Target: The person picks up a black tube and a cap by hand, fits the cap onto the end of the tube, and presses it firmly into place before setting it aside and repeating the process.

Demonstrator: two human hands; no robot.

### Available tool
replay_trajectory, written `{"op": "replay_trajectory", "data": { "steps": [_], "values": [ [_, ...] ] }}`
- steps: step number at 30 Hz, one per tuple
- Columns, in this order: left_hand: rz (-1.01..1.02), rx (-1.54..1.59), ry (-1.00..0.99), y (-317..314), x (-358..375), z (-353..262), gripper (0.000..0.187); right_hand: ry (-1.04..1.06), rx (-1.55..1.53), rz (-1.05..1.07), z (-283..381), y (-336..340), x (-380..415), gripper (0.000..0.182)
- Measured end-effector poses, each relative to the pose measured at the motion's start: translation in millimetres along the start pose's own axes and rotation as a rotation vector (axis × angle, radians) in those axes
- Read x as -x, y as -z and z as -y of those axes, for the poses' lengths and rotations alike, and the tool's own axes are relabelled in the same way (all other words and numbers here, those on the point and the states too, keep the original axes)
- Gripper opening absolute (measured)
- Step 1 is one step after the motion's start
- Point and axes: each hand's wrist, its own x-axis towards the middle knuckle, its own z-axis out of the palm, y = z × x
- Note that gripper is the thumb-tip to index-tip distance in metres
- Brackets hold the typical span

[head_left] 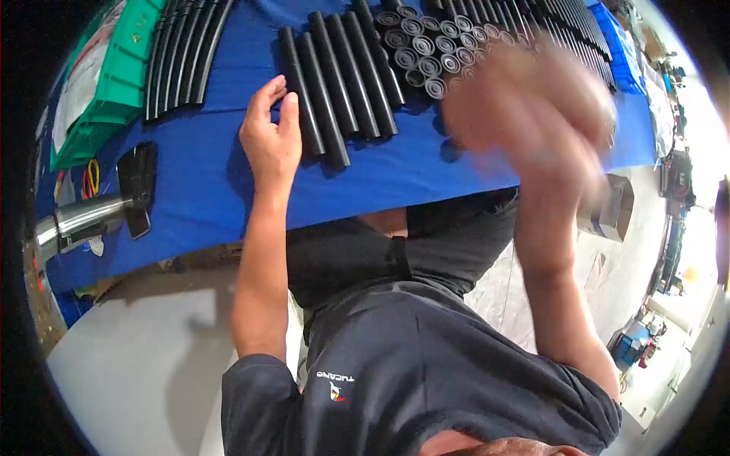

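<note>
My left hand (pixel 271 144) is just left of a row of several black tubes (pixel 331 91) lying side by side on the blue cloth (pixel 205 178). Its thumb and fingers are apart, with nothing between them. My right hand (pixel 528 99) is heavily smeared by motion over the right part of the table, so its fingers and anything in them cannot be made out. Beside and partly behind it is a cluster of small round parts with ringed ends (pixel 426 45).
More black tubes (pixel 186 57) lie at the left by a green bin (pixel 125 61). A metal cylinder with a dark flat plate (pixel 138 190) stands at the left edge. A blue bin (pixel 614 45) is at the back right, and a cardboard box (pixel 620 209) is below the right edge.
</note>
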Motion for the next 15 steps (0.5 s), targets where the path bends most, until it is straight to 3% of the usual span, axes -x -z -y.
{"op": "replay_trajectory", "data": {
  "steps": [4, 5, 10, 15],
  "values": [
    [-0.018, -0.001, -0.022, 2, -1, -2, 0.028, -0.192, 0.726, 0.146, -119, 15, -93, 0.032],
    [-0.017, -0.005, -0.001, 3, -1, -5, 0.027, -0.205, 0.903, 0.208, -149, 19, -109, 0.040],
    [-0.038, 0.006, -0.021, 3, -1, -3, 0.025, -0.302, 1.226, 0.313, -221, 13, -142, 0.031],
    [-0.067, -0.015, -0.098, 2, -2, -5, 0.022, -0.400, 1.228, 0.404, -253, 14, -141, 0.046]
  ]
}}
